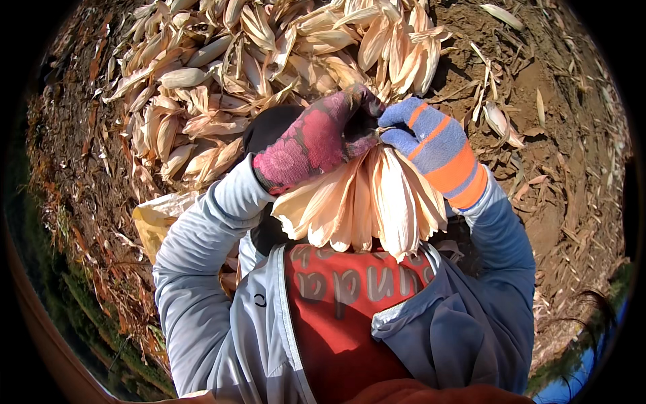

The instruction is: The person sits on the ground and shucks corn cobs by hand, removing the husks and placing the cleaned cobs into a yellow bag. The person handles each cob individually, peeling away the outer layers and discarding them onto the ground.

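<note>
A fanned bunch of dry corn husks (pixel 361 207) spreads from between my hands toward my chest. Its pale, broad ends flare out over my red shirt, while the narrow gathered end sits up at my fingertips. My left hand (pixel 318 139), in a pink and dark patterned glove, grips that gathered end. Close against it, my right hand (pixel 434 149), in a blue and orange striped glove, pinches the same end with thumb and fingers. What lies inside the left fingers is partly in shadow.
Beyond my hands lies a big heap of dry corn ears in husks (pixel 202 96). Another bunch of husks (pixel 404 48) rests at its right side. A loose ear (pixel 499 121) lies on the soil (pixel 545 217) to the right. A yellowish sack (pixel 156 217) is beside my left arm.
</note>
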A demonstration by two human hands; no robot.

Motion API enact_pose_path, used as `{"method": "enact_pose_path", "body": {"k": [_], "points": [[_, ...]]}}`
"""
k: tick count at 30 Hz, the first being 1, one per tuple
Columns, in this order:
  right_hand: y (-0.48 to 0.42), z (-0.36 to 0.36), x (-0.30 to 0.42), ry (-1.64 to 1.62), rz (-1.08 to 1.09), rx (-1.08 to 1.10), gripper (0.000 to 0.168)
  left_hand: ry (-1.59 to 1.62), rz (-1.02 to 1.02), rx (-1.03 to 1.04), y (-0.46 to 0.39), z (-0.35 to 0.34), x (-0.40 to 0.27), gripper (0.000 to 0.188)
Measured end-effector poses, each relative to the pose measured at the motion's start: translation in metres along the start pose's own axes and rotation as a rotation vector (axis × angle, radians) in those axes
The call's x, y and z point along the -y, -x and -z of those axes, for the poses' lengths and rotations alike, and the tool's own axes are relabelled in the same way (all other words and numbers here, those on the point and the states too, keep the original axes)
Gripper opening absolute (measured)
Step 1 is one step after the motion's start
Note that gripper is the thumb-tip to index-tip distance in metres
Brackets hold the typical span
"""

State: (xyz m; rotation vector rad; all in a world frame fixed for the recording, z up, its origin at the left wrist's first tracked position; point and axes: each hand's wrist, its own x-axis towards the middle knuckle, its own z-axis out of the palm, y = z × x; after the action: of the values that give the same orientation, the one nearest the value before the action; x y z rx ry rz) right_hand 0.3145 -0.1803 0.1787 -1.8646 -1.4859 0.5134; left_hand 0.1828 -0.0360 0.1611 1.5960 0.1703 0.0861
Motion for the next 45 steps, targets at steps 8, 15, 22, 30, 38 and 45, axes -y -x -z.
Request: {"method": "enact_pose_path", "body": {"k": [8,15,22,30,38,45], "points": [[-0.003,-0.004,-0.005,0.168,0.078,-0.020,0.015,-0.033,-0.094,-0.264,0.002,-0.014,0.013,0.020],[-0.006,-0.003,0.005,0.284,0.043,0.028,0.015,0.136,-0.038,-0.200,0.001,-0.010,0.010,0.016],[-0.007,-0.010,0.012,0.453,0.100,-0.018,0.018,0.261,0.129,-0.089,0.002,0.007,0.008,0.018],[-0.002,-0.013,0.003,0.459,0.193,-0.126,0.015,-0.126,-0.173,-0.007,-0.001,0.010,0.012,0.016],[0.002,-0.018,-0.006,0.293,0.157,-0.155,0.013,1.048,0.270,-0.186,0.006,-0.011,0.020,0.019],[-0.001,-0.008,0.000,0.261,0.008,-0.044,0.013,-0.245,-0.194,-0.012,0.006,0.002,0.016,0.022]]}}
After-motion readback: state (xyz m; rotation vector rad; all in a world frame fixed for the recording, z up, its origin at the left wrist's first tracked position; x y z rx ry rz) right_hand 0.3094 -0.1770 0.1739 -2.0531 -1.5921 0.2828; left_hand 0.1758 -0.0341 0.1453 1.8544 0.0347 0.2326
